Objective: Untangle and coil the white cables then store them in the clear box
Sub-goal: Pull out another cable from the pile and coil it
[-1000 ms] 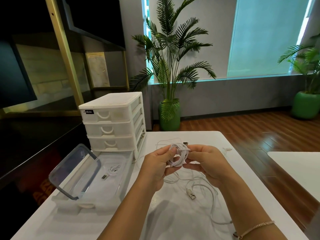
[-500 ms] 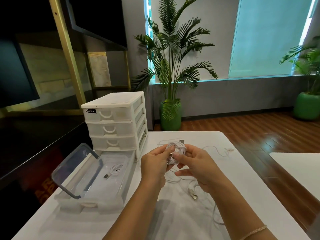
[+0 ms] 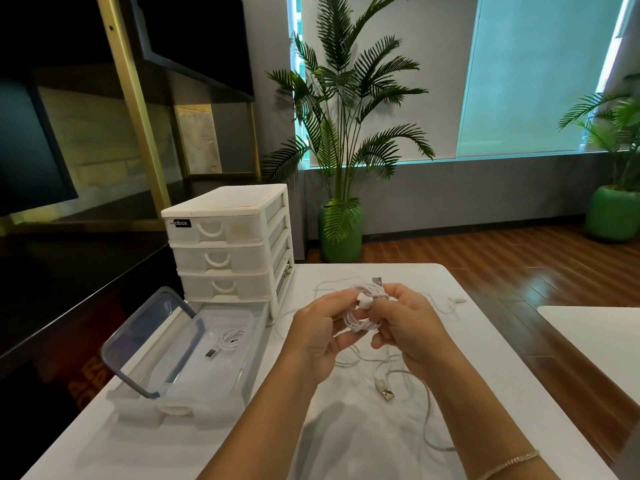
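On my far left the clear box sits open on the white table, its lid propped against the near-left rim, with one coiled cable already inside. Behind it stands a white drawer unit. At centre, my left hand and right hand both pinch a white cable coil held above the table, fingers curled round its loops; which fingertip holds the plug I can't quite tell. Loose white cable sprawls beneath, toward the right.
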Demonstrator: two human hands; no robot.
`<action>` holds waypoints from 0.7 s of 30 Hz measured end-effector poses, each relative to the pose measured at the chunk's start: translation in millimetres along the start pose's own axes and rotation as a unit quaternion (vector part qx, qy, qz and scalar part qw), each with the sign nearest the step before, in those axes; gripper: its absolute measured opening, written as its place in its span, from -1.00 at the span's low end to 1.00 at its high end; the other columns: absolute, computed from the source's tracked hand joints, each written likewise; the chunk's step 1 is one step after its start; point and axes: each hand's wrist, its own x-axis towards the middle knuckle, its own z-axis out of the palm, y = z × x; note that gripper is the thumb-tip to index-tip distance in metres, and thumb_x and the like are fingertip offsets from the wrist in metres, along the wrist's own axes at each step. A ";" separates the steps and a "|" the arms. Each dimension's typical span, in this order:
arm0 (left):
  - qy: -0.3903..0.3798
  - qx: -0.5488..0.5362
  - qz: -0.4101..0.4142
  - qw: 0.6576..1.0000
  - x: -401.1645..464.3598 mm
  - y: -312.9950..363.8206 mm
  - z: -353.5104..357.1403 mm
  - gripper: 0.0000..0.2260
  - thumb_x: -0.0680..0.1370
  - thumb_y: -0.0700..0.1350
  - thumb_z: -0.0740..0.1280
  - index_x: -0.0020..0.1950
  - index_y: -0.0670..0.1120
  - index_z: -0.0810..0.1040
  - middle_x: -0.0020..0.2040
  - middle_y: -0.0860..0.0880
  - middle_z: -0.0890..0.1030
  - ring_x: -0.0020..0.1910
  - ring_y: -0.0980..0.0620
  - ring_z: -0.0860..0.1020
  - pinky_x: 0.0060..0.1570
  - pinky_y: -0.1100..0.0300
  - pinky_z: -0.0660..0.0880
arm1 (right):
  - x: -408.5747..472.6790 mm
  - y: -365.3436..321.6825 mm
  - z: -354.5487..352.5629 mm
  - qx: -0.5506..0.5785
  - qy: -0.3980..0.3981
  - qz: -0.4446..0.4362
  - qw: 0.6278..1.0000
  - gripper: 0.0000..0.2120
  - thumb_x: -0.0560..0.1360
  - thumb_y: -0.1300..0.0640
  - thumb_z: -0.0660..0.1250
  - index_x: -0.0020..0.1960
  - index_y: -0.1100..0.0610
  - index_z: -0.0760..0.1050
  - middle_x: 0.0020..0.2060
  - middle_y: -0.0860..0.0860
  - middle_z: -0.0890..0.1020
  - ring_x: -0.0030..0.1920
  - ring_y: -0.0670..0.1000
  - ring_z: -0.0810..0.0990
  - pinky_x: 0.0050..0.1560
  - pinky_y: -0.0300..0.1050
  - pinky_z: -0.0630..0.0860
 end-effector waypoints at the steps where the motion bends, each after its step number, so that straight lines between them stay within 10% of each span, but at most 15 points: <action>1: 0.000 -0.005 0.000 1.000 0.6 1.0 -0.7 -0.87 0.50 -0.15 0.36 -0.02 -0.16 0.64 -0.07 -0.15 0.68 -0.04 -0.11 0.64 -0.09 0.06 0.62 | -0.3 -1.4 -1.8 -0.006 -0.008 0.004 1.000 -0.88 0.43 0.36 0.28 -0.08 0.21 0.50 -0.32 0.10 0.58 -0.46 -0.09 0.49 -0.52 -0.25 0.42; 21: -0.051 0.162 0.028 0.985 2.0 1.2 -7.6 -0.75 0.41 -0.27 0.45 0.07 -0.18 0.58 -0.20 -0.08 0.67 -0.31 0.03 0.65 -0.18 0.18 0.62 | 4.9 0.9 -5.0 0.033 0.005 -0.003 0.999 -0.62 0.45 0.32 0.34 0.21 0.08 0.36 0.03 0.14 0.63 -0.10 0.06 0.58 -0.23 -0.15 0.47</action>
